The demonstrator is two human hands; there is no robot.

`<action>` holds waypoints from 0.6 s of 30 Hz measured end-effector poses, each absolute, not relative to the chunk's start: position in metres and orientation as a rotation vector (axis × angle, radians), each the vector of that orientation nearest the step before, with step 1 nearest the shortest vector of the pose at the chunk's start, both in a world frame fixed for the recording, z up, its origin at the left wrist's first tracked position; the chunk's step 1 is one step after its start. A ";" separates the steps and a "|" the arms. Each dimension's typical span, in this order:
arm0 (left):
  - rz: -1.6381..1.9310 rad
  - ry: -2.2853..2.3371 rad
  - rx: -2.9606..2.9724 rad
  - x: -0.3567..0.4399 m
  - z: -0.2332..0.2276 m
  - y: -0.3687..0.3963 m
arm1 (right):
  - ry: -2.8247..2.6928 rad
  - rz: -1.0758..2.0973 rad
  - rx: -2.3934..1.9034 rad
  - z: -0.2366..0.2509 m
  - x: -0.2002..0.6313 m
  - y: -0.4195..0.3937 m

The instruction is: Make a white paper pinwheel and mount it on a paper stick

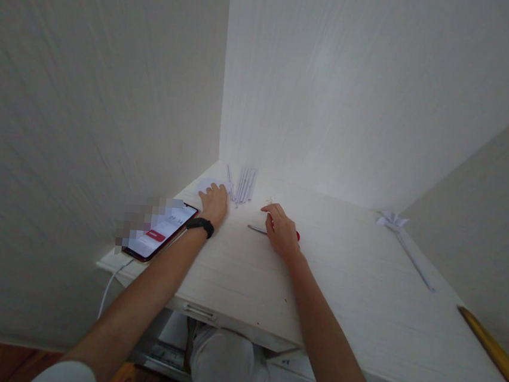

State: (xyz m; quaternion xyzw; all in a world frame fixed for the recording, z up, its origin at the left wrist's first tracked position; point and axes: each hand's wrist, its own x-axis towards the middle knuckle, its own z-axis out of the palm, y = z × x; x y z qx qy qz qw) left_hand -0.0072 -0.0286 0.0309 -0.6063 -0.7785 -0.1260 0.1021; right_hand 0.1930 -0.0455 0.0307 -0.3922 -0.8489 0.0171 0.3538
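My left hand (215, 204), with a black band on the wrist, rests on white paper (205, 184) at the back left, its fingers spread. Just right of it lie several thin rolled paper sticks (246, 185). My right hand (281, 232) is near the middle of the table, fingers loosely bent, thumb and forefinger apart. Under or beside it lies what looks like a pair of scissors (257, 229); a metal tip and a bit of red handle show, the rest is hidden. A small white paper scrap (270, 200) lies beyond the right fingertips.
A phone (160, 233) with a lit screen lies at the left edge, a white cable (107, 291) hanging beside it. At the right lies a folded paper flower (393, 221) on a rolled stem. A yellow strip (491, 349) lies near the right wall. Walls enclose the table (246, 274).
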 end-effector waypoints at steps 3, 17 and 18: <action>-0.390 -2.296 -1.820 -0.007 0.033 -0.030 | -2.199 0.044 -1.011 0.030 0.193 -0.046; -0.368 -2.267 -1.769 -0.011 0.024 -0.025 | -2.213 0.028 -1.002 0.031 0.192 -0.045; -0.363 -2.261 -1.776 -0.012 0.025 -0.025 | -2.215 0.027 -1.003 0.031 0.192 -0.045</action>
